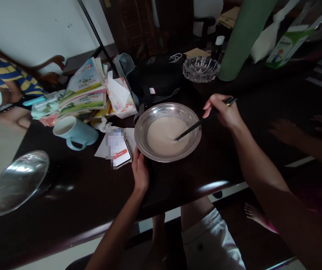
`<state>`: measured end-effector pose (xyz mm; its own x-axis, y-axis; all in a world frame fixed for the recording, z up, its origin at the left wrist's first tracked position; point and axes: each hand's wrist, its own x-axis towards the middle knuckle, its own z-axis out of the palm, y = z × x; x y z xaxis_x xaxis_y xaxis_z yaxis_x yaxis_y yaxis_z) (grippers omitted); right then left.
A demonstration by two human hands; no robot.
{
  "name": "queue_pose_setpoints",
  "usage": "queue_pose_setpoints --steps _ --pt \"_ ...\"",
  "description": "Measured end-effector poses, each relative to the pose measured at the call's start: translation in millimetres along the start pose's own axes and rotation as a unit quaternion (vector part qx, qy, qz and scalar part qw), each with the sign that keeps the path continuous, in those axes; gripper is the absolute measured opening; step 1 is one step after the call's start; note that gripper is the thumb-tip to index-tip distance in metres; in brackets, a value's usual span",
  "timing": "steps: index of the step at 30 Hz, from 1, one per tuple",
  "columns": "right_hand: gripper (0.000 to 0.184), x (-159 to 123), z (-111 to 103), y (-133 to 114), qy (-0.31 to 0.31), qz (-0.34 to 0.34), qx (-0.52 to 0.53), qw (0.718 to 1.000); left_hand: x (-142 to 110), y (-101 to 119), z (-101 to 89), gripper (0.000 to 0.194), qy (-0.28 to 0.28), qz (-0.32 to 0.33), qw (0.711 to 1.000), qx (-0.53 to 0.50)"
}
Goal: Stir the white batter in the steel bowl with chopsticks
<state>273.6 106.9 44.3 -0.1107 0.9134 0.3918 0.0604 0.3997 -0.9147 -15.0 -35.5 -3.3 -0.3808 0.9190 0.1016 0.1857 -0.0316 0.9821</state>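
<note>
Table (93,195) bearing centre-frame bowl (141,131): left hand (141,173) bracing, grip unclear; right hand (226,112) gripping chopsticks (190,129), seemingly stirring, further strokes needing steadiness.

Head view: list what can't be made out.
All in the head view:
- Left hand: some fingertips, hidden by the metal bowl.
- Black chopsticks: lower ends, hidden in the cloudy liquid; one or two is unclear, too dark.
- Phone: part of its screen, pixelated.
- Mug: bottom inside, behind its wall.
- Green cylinder: top, cut off by the upper edge.
</note>
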Motion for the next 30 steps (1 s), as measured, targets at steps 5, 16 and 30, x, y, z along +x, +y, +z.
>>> queue_pose_setpoints --steps 5,16,30 --pt "0.039 0.8 3.4 1.2 -0.044 0.000 -0.021 0.999 2.6 -8.2 -0.7 0.044 -0.019 0.002 0.999 -0.031" --pt "0.039 -0.2 5.5 -0.6 -0.066 0.005 -0.012 0.998 3.3 -18.2 -5.1 0.050 -0.007 0.041 0.999 0.016" --pt "0.047 2.8 1.6 2.3 0.047 0.009 -0.005 0.999 2.9 -13.1 -3.9 0.049 -0.011 0.036 0.999 0.034"
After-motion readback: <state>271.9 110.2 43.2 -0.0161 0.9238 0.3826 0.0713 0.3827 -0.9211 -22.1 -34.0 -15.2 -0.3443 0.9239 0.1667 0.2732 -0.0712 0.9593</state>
